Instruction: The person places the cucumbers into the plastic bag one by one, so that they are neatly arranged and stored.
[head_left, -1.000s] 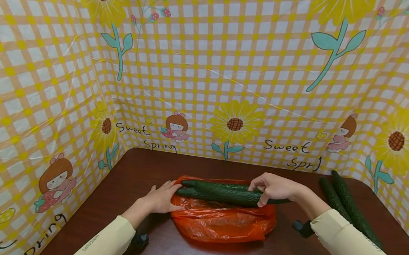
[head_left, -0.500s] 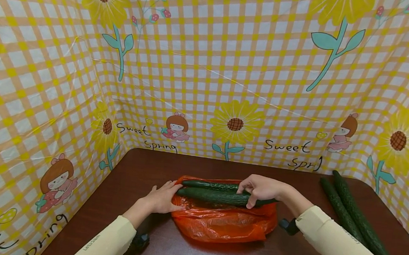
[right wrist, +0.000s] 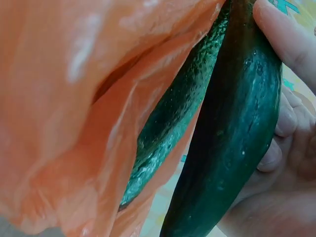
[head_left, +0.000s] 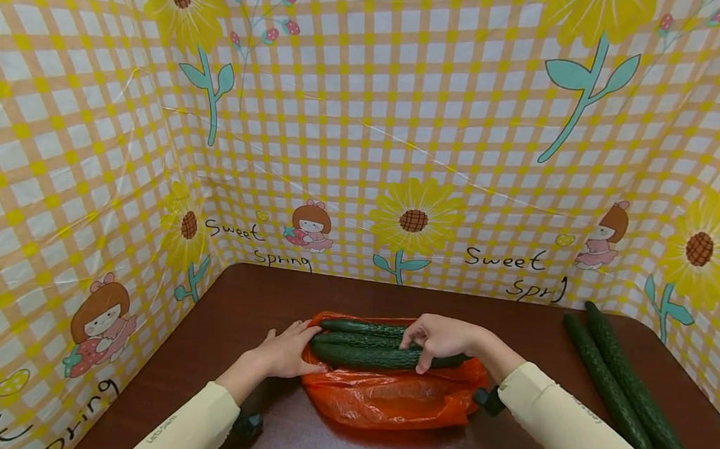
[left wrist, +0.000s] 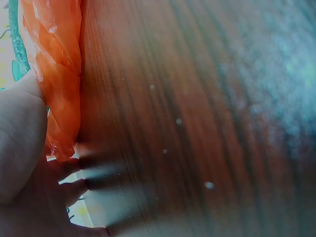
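An orange plastic bag (head_left: 384, 402) lies on the table, its mouth facing up. My right hand (head_left: 446, 338) holds a dark green cucumber (head_left: 356, 355) between thumb and fingers, lengthwise over the bag's mouth. Behind it, other cucumbers (head_left: 361, 328) lie side by side in the bag. The right wrist view shows the held cucumber (right wrist: 232, 123) close up, with a bumpy one (right wrist: 173, 113) beside it against the film. My left hand (head_left: 286, 351) rests at the bag's left end, fingers spread and mostly straight, with the thumb at the film's edge.
Two more cucumbers (head_left: 630, 380) lie slantwise on the brown table (head_left: 256, 421) at the right, close to my right forearm. Walls of checked, sunflower-printed cloth (head_left: 353, 146) stand round the back and sides.
My right hand has moved left and slightly nearer, taking the cucumber leftward over the bag. More of the cucumbers behind it now show. The left hand has stayed in place.
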The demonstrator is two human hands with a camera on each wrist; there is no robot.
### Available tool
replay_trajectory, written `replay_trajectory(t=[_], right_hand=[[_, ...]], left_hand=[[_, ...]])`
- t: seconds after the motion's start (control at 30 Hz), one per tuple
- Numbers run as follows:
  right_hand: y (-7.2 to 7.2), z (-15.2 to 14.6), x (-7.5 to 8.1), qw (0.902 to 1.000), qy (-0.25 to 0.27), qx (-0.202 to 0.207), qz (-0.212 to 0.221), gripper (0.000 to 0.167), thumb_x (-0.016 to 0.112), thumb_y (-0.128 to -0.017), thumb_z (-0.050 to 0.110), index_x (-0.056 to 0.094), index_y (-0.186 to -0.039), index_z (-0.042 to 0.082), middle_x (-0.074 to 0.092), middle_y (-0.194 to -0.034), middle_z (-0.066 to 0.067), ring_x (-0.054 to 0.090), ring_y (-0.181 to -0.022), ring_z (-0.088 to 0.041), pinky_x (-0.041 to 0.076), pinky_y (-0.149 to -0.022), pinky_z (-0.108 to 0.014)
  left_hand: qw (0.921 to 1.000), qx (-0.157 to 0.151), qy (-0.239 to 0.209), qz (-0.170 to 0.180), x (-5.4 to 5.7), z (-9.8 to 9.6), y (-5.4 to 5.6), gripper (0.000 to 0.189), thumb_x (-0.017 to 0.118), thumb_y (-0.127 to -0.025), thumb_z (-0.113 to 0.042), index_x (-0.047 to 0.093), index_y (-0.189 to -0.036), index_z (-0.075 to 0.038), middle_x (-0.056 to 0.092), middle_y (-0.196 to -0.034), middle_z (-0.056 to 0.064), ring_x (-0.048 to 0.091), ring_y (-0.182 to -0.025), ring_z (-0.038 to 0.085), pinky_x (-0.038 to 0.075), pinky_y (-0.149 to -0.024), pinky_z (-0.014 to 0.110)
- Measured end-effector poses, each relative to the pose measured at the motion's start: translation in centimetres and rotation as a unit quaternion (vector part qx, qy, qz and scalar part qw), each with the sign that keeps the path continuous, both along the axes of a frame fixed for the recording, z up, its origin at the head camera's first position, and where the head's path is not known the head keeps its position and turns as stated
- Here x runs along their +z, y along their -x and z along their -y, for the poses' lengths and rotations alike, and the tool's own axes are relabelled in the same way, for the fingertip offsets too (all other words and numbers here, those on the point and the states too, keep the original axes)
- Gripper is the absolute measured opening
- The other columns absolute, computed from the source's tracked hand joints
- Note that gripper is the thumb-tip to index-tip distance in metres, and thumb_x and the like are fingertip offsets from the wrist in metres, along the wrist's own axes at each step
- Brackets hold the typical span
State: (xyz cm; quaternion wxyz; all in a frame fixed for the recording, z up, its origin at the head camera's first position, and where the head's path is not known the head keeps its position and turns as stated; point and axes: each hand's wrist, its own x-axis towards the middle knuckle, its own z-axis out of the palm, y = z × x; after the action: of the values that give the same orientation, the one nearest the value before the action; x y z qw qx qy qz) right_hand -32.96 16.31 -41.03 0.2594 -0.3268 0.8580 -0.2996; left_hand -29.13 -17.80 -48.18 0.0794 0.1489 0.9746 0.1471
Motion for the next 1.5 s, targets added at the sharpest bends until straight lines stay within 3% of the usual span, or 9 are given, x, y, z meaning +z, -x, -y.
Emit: replay_trajectory(t=[0.17, 0.37, 0.63, 0.83, 1.03, 1.17, 1.27, 1.4, 1.5], right_hand=[[0.1, 0.5, -0.2, 1.0000, -0.001, 0.002, -0.005, 0.041, 0.079, -0.079, 0.000, 0.073, -0.118, 0.007, 0.030, -0.049, 0.004, 0.014, -0.049, -0.013, 0.040, -0.068, -0.031], [0.1, 0.7, -0.7, 0.9990, -0.007, 0.023, -0.039, 0.041, 0.080, -0.077, -0.001, 0.073, -0.118, 0.005, 0.034, -0.048, 0.004, 0.017, -0.047, -0.010, 0.047, -0.071, -0.026], [0.0, 0.7, -1.5, 0.9971, -0.011, 0.044, -0.061, 0.040, 0.080, -0.080, -0.001, 0.071, -0.119, 0.000, 0.034, -0.050, 0.008, 0.021, -0.046, -0.007, 0.043, -0.062, -0.022], [-0.2, 0.8, -1.9, 0.9962, -0.031, 0.025, -0.077, 0.039, 0.079, -0.079, -0.003, 0.072, -0.117, 0.001, 0.037, -0.047, 0.008, 0.022, -0.044, -0.006, 0.051, -0.066, -0.022], [-0.5, 1.0, -2.1, 0.9951, -0.048, -0.008, -0.086, 0.037, 0.081, -0.078, -0.002, 0.074, -0.114, 0.002, 0.040, -0.048, 0.003, 0.023, -0.045, -0.010, 0.034, -0.055, -0.025], [-0.8, 0.8, -2.2, 0.9927, -0.063, -0.026, -0.100, 0.033, 0.083, -0.078, 0.003, 0.077, -0.111, 0.004, 0.054, -0.059, 0.000, 0.033, -0.055, -0.010, 0.033, -0.058, -0.029], [-1.1, 0.7, -2.2, 0.9915, -0.069, -0.038, -0.104, 0.030, 0.084, -0.079, 0.008, 0.078, -0.108, 0.006, 0.052, -0.059, 0.001, 0.031, -0.056, -0.010, 0.031, -0.057, -0.029], [-1.3, 0.2, -2.4, 0.9927, -0.062, -0.047, -0.093, 0.027, 0.082, -0.082, 0.010, 0.078, -0.109, 0.006, 0.036, -0.050, 0.005, 0.021, -0.047, -0.010, 0.023, -0.053, -0.028], [-1.4, -0.2, -2.5, 0.9925, -0.057, -0.046, -0.098, 0.026, 0.081, -0.084, 0.011, 0.078, -0.109, 0.005, 0.035, -0.048, 0.006, 0.021, -0.044, -0.008, 0.023, -0.051, -0.025]], left_hand=[[1.0000, -0.003, -0.001, -0.003, 0.0, 0.0, 0.1, 0.085, 0.070, -0.088, -0.057, 0.037, -0.157, -0.020, 0.025, -0.167, 0.010, 0.021, -0.154, 0.035, 0.015, -0.113, 0.074], [1.0000, -0.008, -0.005, 0.001, 0.1, 0.1, 0.1, 0.084, 0.070, -0.088, -0.057, 0.038, -0.157, -0.019, 0.024, -0.167, 0.011, 0.020, -0.154, 0.035, 0.015, -0.113, 0.075], [0.9997, -0.019, -0.012, 0.013, 0.5, 0.5, 0.0, 0.084, 0.071, -0.089, -0.053, 0.036, -0.157, -0.018, 0.023, -0.167, 0.012, 0.019, -0.155, 0.035, 0.014, -0.113, 0.075], [0.9994, -0.024, -0.011, 0.022, 0.7, 0.5, -0.1, 0.085, 0.072, -0.089, -0.051, 0.036, -0.158, -0.018, 0.023, -0.167, 0.012, 0.019, -0.155, 0.035, 0.014, -0.114, 0.074], [0.9989, -0.020, -0.017, 0.038, 1.1, 0.5, -0.1, 0.085, 0.073, -0.088, -0.050, 0.036, -0.158, -0.019, 0.023, -0.167, 0.011, 0.018, -0.155, 0.034, 0.013, -0.115, 0.072], [0.9985, -0.022, -0.022, 0.045, 1.3, 0.6, 0.0, 0.084, 0.072, -0.088, -0.050, 0.036, -0.158, -0.020, 0.023, -0.167, 0.011, 0.018, -0.155, 0.033, 0.011, -0.116, 0.072], [0.9985, -0.022, -0.021, 0.046, 1.3, 0.8, -0.1, 0.084, 0.071, -0.089, -0.050, 0.035, -0.158, -0.020, 0.023, -0.167, 0.011, 0.018, -0.155, 0.033, 0.012, -0.116, 0.070], [0.9985, -0.020, -0.019, 0.047, 1.4, 0.8, -0.2, 0.084, 0.071, -0.089, -0.050, 0.034, -0.159, -0.019, 0.024, -0.167, 0.011, 0.020, -0.155, 0.032, 0.013, -0.117, 0.069], [0.9985, -0.020, -0.019, 0.048, 1.6, 0.9, -0.3, 0.084, 0.071, -0.089, -0.048, 0.034, -0.159, -0.018, 0.024, -0.166, 0.012, 0.020, -0.155, 0.032, 0.013, -0.117, 0.069]])
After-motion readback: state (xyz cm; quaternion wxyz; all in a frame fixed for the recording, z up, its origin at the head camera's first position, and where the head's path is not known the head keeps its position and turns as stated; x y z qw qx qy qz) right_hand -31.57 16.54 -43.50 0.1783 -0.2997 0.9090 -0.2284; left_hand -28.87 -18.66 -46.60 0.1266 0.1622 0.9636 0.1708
